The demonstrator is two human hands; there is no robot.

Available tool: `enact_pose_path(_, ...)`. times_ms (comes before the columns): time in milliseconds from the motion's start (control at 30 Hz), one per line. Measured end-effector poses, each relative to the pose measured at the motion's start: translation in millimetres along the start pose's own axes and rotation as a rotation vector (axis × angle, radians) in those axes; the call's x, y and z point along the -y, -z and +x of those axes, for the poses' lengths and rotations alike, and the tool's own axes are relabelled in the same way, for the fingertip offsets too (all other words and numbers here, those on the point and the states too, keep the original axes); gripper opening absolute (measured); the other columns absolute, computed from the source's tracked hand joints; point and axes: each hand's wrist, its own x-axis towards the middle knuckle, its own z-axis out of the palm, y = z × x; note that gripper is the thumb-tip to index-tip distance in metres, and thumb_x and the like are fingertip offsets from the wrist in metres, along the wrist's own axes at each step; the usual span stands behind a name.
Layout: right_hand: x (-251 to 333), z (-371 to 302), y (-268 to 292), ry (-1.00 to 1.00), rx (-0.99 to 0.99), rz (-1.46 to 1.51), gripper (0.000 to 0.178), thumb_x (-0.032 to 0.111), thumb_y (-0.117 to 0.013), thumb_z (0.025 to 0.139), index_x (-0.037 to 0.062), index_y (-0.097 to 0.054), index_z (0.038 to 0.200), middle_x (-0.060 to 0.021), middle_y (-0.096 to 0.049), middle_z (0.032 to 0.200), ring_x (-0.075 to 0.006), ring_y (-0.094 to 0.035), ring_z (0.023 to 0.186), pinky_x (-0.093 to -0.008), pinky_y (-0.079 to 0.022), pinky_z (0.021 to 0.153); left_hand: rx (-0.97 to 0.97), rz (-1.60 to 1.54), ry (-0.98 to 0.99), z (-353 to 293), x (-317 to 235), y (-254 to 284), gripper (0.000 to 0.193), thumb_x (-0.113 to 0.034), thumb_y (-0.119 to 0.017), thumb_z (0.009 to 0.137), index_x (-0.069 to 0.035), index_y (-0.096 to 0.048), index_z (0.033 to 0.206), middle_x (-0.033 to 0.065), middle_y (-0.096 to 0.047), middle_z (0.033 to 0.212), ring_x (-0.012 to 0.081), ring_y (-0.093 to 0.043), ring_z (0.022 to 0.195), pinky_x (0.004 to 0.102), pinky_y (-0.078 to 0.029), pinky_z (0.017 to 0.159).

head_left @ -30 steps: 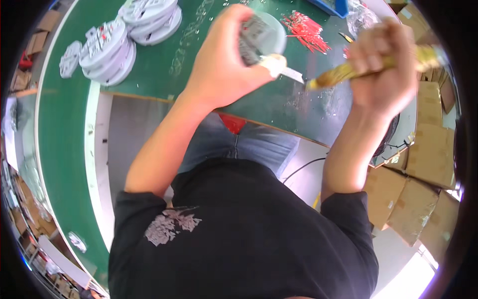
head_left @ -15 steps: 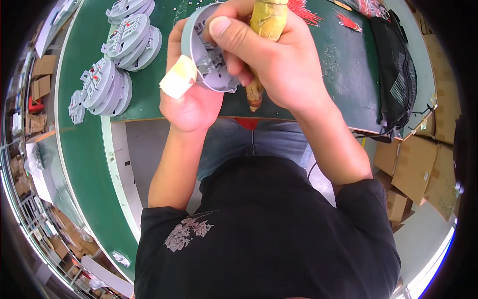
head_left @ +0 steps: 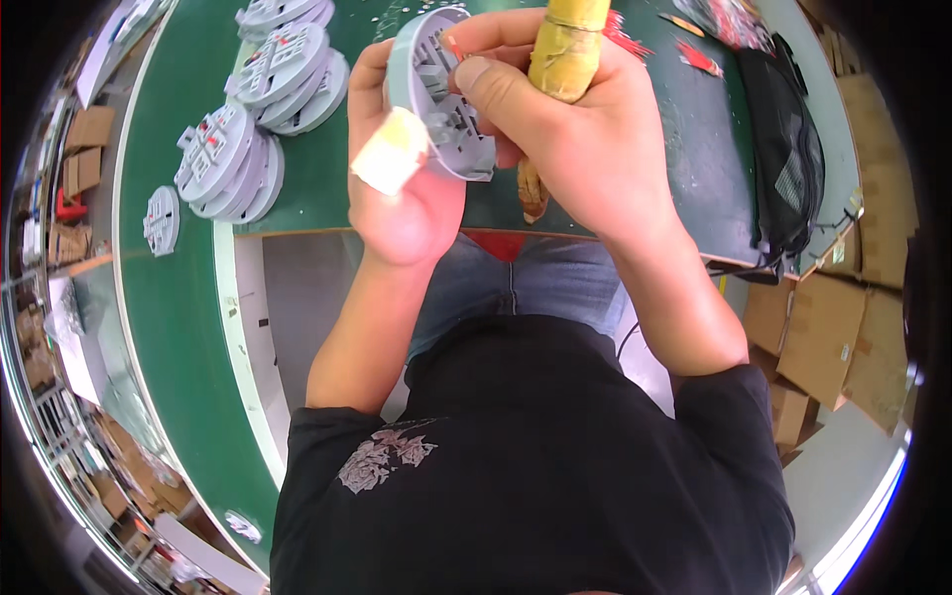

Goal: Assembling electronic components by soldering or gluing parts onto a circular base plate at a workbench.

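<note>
My left hand (head_left: 409, 220) is closed round a grey round plastic housing (head_left: 402, 74), holding it tilted so its inside, with raised ribs and slots, faces right. A pale, overexposed wrap (head_left: 392, 154) covers what looks like the left thumb, against the housing's rim. My right hand (head_left: 600, 139) reaches into the housing, thumb and index finger pinching a small red piece (head_left: 454, 47) at the inner parts. Also in my right hand lies a tool with a yellow tape-wrapped handle (head_left: 570, 50); its brownish other end (head_left: 533, 193) sticks out below the palm. The tool's kind is hidden.
Stacked grey round housings (head_left: 283, 64) stand left on the green table (head_left: 317, 183), with another stack (head_left: 216, 149) nearer. A single grey part (head_left: 161, 220) lies beside them. Red wire pieces (head_left: 699, 58) and a black mesh bag (head_left: 783, 149) are at right. Cardboard boxes (head_left: 818, 332) stand beyond.
Both hands and the housing appear slightly further right, and the whole view has shifted a little. The red piece at my right fingertips now shows. My grip on the housing and tool is unchanged.
</note>
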Motion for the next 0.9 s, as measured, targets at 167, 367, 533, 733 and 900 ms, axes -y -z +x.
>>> enact_pose_path(167, -5, -2, -21, 0.058, -0.024, -0.102, 0.014, 0.008, -0.069, 0.092, 0.0015, -0.072, 0.103, -0.0004, -0.067, 0.075, -0.0036, -0.055, 0.057, -0.0205, -0.043, 0.051, -0.041, 0.187, -0.090, -11, -14, 9, 0.069, -0.037, -0.051, 0.087, -0.001, -0.035, 0.144, 0.0167, -0.050, 0.138, 0.0286, -0.053, 0.126, 0.0439, -0.044, 0.106)
enact_pose_path(367, -5, -8, -12, 0.203, 0.096, -0.283, 0.012, 0.004, -0.068, 0.091, 0.0008, -0.074, 0.101, 0.0002, -0.068, 0.079, -0.0033, -0.059, 0.068, -0.0204, -0.047, 0.060, -0.090, 0.131, -0.145, -15, -16, 3, 0.072, -0.032, -0.052, 0.087, -0.002, -0.029, 0.148, 0.0167, -0.047, 0.140, 0.0296, -0.050, 0.129, 0.0437, -0.041, 0.108)
enact_pose_path(533, -2, -16, 0, 0.229, 0.090, -0.321, 0.013, 0.002, -0.067, 0.090, 0.0012, -0.074, 0.101, -0.0001, -0.069, 0.080, -0.0040, -0.060, 0.072, -0.0217, -0.050, 0.065, -0.085, 0.139, -0.146, -19, -14, -10, 0.073, -0.030, -0.051, 0.087, -0.003, -0.028, 0.150, 0.0161, -0.046, 0.143, 0.0302, -0.048, 0.132, 0.0441, -0.039, 0.110)
enact_pose_path(733, 6, -25, 10, 0.290, 0.092, -0.384, 0.013, 0.002, -0.067, 0.089, 0.0024, -0.074, 0.100, 0.0001, -0.068, 0.079, -0.0050, -0.061, 0.072, -0.0233, -0.051, 0.067, -0.066, 0.129, -0.104, -26, -16, -23, 0.074, -0.030, -0.052, 0.087, -0.003, -0.026, 0.152, 0.0157, -0.045, 0.145, 0.0303, -0.047, 0.133, 0.0443, -0.039, 0.111)
enact_pose_path(900, 13, -20, 19, 0.199, 0.143, -0.382, 0.011, 0.003, -0.069, 0.088, 0.0017, -0.073, 0.098, 0.0003, -0.068, 0.080, -0.0052, -0.060, 0.072, -0.0240, -0.051, 0.066, -0.013, 0.058, -0.109, -23, -14, -22, 0.073, -0.023, -0.062, 0.087, -0.001, -0.031, 0.148, 0.0110, -0.048, 0.136, 0.0229, -0.050, 0.125, 0.0367, -0.043, 0.104)
